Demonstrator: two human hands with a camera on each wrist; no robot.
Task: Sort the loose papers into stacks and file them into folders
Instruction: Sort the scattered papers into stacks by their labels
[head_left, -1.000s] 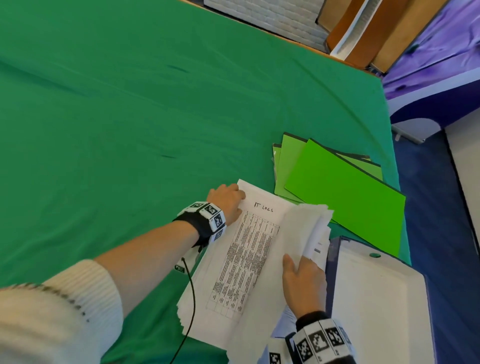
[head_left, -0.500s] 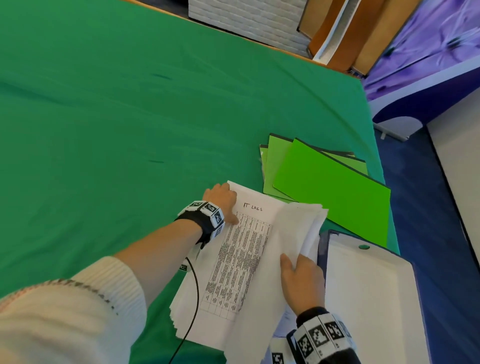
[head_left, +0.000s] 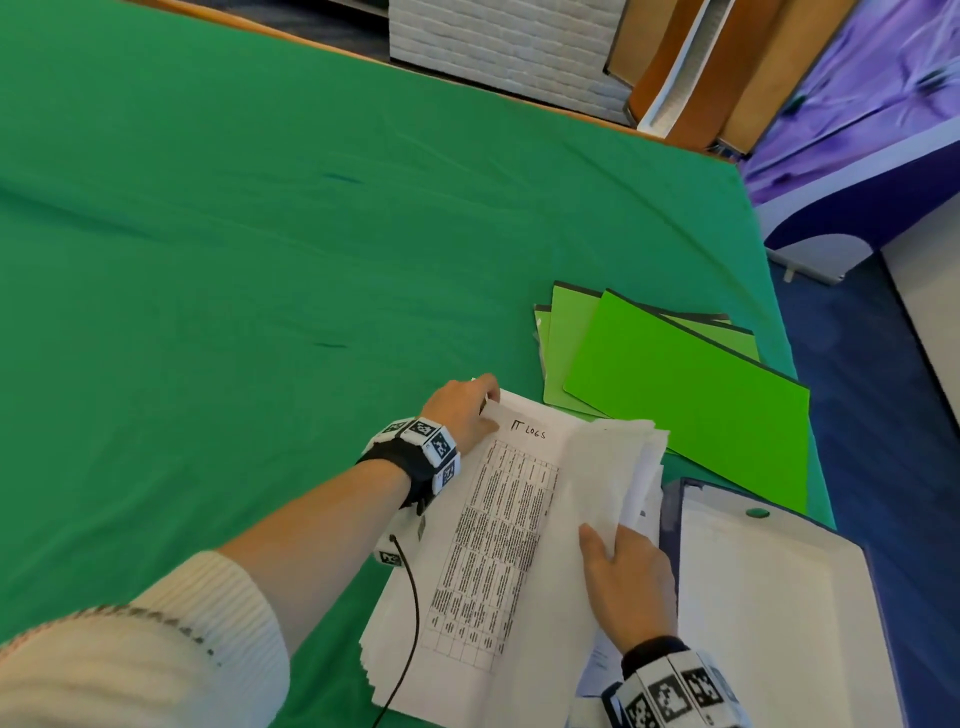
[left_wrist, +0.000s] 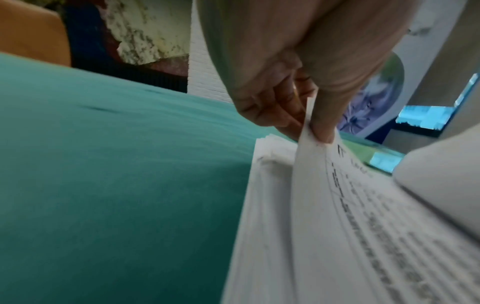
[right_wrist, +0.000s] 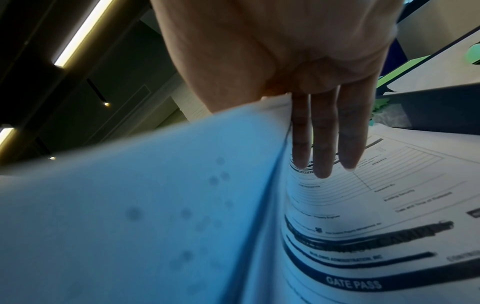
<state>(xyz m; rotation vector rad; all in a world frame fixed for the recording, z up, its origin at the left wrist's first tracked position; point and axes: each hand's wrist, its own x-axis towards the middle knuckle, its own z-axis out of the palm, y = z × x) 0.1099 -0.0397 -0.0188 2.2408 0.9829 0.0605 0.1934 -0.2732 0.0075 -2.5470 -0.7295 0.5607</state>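
A thick stack of white papers (head_left: 483, 545) lies on the green cloth near the front edge. Its top sheet is a printed table headed "IT LOGS". My left hand (head_left: 465, 410) pinches that sheet's far left corner between thumb and fingers (left_wrist: 322, 123), and the corner is raised a little off the stack (left_wrist: 265, 185). My right hand (head_left: 623, 577) holds a lifted bundle of sheets (head_left: 608, 467) turned up to the right, thumb on top. Its fingers (right_wrist: 324, 144) lie straight under the bundle (right_wrist: 155, 205), above a "GATE PASS" form (right_wrist: 376, 226). Bright green folders (head_left: 685, 405) lie fanned just beyond the papers.
An open dark blue folder with a white inside (head_left: 769, 597) lies at the right, by the table's right edge. The green cloth (head_left: 260, 260) stretches bare to the left and far side. Beyond the table stand a white brick panel (head_left: 498, 47) and wooden boards (head_left: 727, 67).
My left hand's thumb and fingers have closed on the top sheet's corner and raised it slightly. The right hand keeps the bundle lifted in about the same place.
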